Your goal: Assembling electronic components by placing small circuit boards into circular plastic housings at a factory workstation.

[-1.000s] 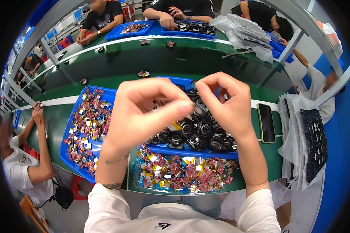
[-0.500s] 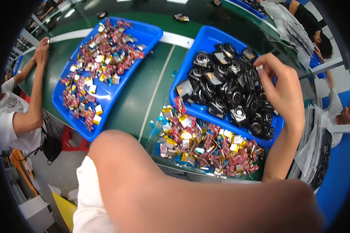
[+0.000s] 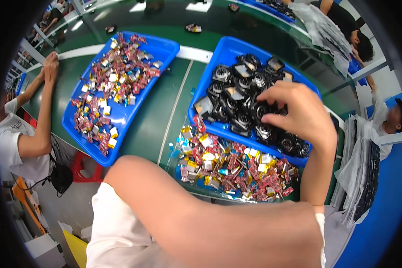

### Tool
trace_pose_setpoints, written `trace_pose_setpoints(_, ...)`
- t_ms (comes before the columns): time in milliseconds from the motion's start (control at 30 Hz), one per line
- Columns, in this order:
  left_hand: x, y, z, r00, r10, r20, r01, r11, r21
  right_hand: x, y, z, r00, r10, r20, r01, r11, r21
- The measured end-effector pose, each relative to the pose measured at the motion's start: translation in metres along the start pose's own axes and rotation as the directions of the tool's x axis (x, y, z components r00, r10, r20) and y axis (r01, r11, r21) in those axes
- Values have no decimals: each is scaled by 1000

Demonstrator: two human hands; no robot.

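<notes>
My right hand [image 3: 295,111] hovers over the right part of a blue bin [image 3: 210,71], its thumb and fingers apart and curved around a gap. Black plastic casings [image 3: 243,85] with round, lens-like rings and small square panes fill this bin. Some of them lie under and behind my fingers, and whether the fingertips touch them is unclear. Along the bin's near side lies a loose heap of small red circuit boards [image 3: 268,181] with silver and yellow-taped cells. A bare bent limb [image 3: 196,214] of mine crosses the foreground. My left hand does not show.
A second blue bin [image 3: 169,47] to the left holds more red boards and silver cells. Both bins stand on a green worktop [image 3: 161,102]. Another person's arms [image 3: 47,98] rest at the far left. Stacked, wrapped sheets [image 3: 355,165] stand on the right.
My right hand has come left and lower, from the bin's right edge to over the casings. The whole view has shifted slightly.
</notes>
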State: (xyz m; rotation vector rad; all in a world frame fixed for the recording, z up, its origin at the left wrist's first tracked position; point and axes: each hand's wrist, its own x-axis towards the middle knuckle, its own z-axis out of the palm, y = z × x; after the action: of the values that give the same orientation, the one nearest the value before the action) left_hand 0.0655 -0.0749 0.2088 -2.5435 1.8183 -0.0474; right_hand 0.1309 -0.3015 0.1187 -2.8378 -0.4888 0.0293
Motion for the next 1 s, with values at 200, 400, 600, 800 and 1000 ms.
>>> trace_pose_setpoints(200,38,-30,63,683,529,-503,-704,660,-262,10,-6,13,993,-82,-88,74,993,-92)
trace_pose_setpoints(400,49,-54,46,798,199,-569,-534,671,-515,4,-12,-1,956,-223,-189,255,953,163)
trace_pose_setpoints(600,59,-60,50,627,-94,-773,-609,560,-562,-10,-3,-2,941,-116,-318,267,833,485)
trace_pose_setpoints(800,76,-69,53,652,-268,-709,-493,560,-666,-18,-11,-17,932,93,-351,198,679,707)
trace_pose_setpoints(1000,71,-83,53,722,-543,-429,-348,251,-903,4,-4,-12,939,88,-334,263,443,857)
